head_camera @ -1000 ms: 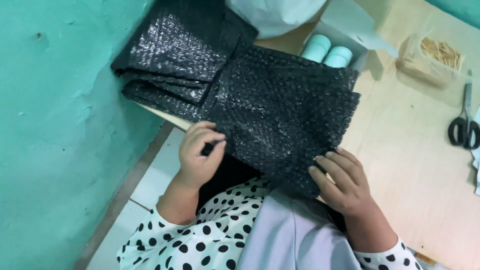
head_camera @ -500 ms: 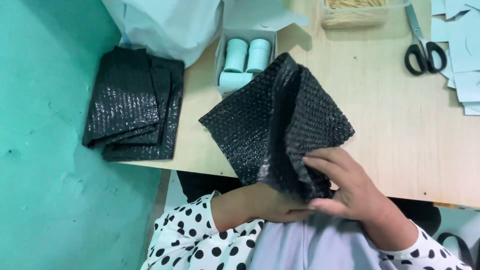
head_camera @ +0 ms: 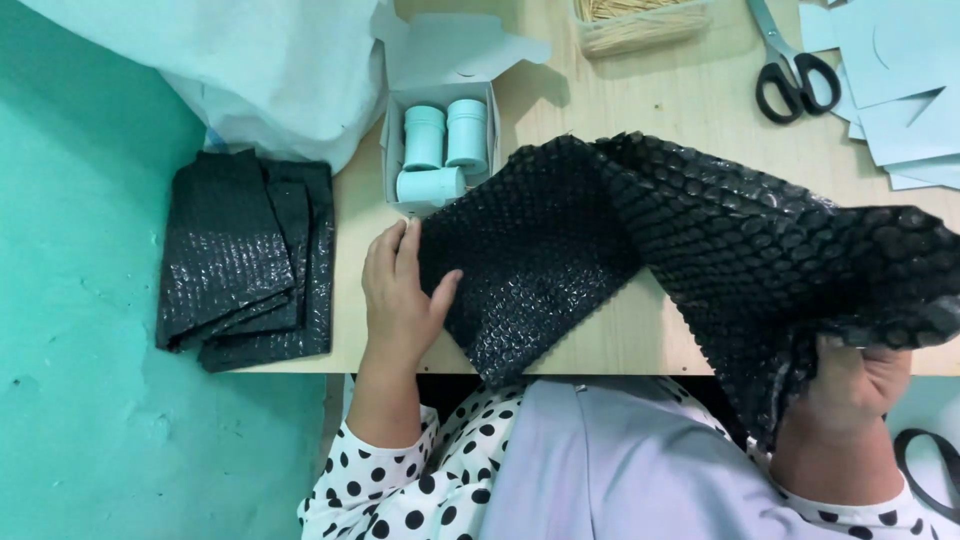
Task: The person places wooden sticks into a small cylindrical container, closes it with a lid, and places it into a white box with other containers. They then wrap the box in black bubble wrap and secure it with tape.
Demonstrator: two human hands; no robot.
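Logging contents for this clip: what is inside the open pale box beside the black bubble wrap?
The open box holds three pale teal cylindrical containers: two side by side, one lying across in front. Its near edge is hidden by the black bubble wrap, so anything beneath the containers can't be seen.

Open box just beyond wrap

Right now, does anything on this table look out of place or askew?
One of three pale turquoise cylindrical containers lies on its side in the small open white box; the other two stand upright. The stack of black bubble-wrap sheets overhangs the table's left edge.
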